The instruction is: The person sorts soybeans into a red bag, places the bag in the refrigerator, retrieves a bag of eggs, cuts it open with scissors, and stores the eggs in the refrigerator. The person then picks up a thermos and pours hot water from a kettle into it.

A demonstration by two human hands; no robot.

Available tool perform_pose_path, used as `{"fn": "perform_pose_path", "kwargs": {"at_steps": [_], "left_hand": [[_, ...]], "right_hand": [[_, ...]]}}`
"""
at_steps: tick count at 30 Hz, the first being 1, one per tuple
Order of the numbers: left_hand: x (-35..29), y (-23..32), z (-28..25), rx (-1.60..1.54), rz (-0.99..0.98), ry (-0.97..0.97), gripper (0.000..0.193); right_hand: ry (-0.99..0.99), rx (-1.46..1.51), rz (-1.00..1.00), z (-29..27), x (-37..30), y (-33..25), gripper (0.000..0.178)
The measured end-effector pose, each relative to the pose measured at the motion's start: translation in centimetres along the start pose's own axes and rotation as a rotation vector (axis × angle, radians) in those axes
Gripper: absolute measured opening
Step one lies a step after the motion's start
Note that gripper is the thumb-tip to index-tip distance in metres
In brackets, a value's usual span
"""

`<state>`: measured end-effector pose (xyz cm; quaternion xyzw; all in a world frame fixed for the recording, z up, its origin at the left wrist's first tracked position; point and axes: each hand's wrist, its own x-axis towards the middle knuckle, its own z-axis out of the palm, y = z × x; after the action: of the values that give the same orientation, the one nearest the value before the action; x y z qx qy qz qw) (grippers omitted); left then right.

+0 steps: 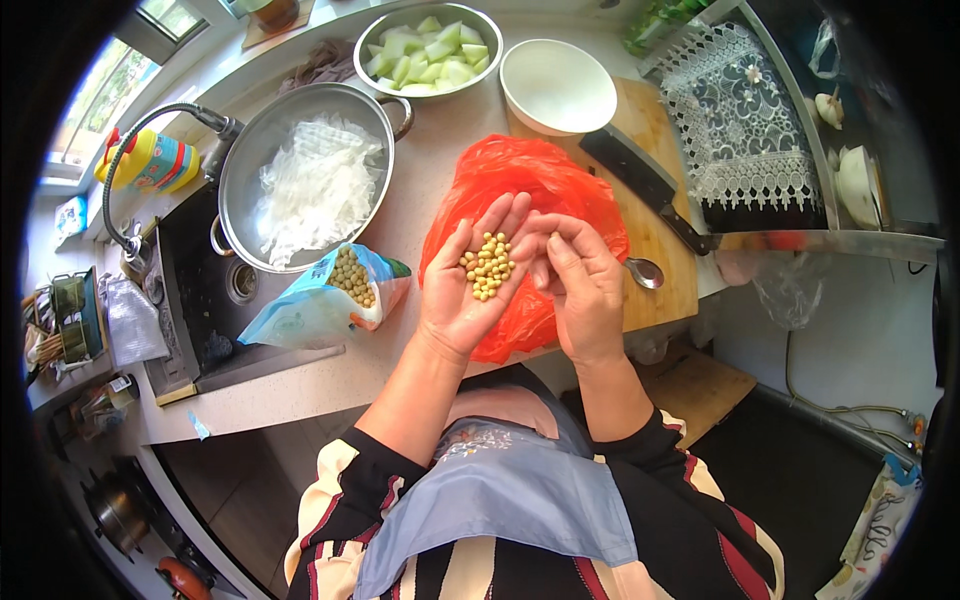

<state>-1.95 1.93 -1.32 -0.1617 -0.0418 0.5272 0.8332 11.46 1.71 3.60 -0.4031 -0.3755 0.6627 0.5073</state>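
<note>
My left hand [455, 300] is palm up and cupped, bearing a small heap of yellow soybeans [488, 265]. Close against its fingertips, my right hand [580, 285] has thumb and forefinger pinched together; whatever is between them is too small to make out. Beneath both hands spreads a crumpled red plastic bag [500, 165], partly over the wooden cutting board [665, 290]. Left of my left hand, an opened blue-and-white packet [310, 305] leans with more soybeans showing at its mouth.
Behind the packet, a steel pot [235, 200] holds white, sheet-like material over the black sink [190, 270]. Farther back are a bowl of pale green melon chunks [430, 50] and a white bowl [558, 85]. A cleaver [640, 180] and a spoon [645, 272] lie to the right.
</note>
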Motion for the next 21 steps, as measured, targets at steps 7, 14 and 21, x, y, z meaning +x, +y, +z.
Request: {"fn": "perform_pose_path", "kwargs": {"at_steps": [7, 14, 21], "left_hand": [[-0.1, -0.2, 0.0, 0.087, 0.019, 0.006, 0.047], [-1.2, 0.5, 0.0, 0.051, 0.054, 0.062, 0.045], [-2.6, 1.0, -0.5, 0.079, 0.102, 0.163, 0.041]], "right_hand": [[-0.032, -0.384, -0.033, 0.7, -0.4, 0.3, 0.031], [0.032, 0.847, 0.217, -0.4, 0.8, -0.5, 0.067], [0.058, 0.945, 0.141, -2.0, 0.6, -0.7, 0.081]]}}
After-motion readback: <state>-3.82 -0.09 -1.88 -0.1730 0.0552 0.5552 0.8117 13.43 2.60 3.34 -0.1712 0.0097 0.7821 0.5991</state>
